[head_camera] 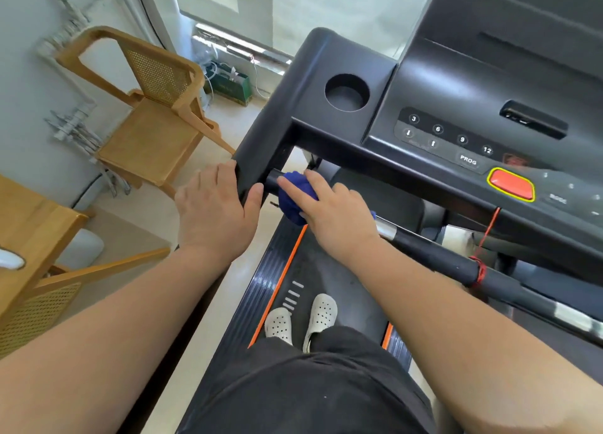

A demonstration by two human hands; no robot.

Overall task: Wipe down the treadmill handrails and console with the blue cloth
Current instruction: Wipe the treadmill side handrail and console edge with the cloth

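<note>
A person's right hand (336, 211) clamps the cloth (295, 198) round the bar (434, 251) by its left end; left hand (212, 205) grips the rail (261, 153); console (456, 107) likely awaits wiping, task early

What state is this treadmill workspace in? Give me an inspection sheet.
Surface: black treadmill console with number keys, red stop button, round cup holder.
Job's things: crumpled blue cloth on the black crossbar handrail, near its left end.
Clutter: green box by the window.
Grippers: right hand holds the cloth on the crossbar; left hand grips the black side handrail.
Cables: thin red cord hangs from console, wound round crossbar.
Surroundings: wooden cane-backed chair, wooden table.
</note>
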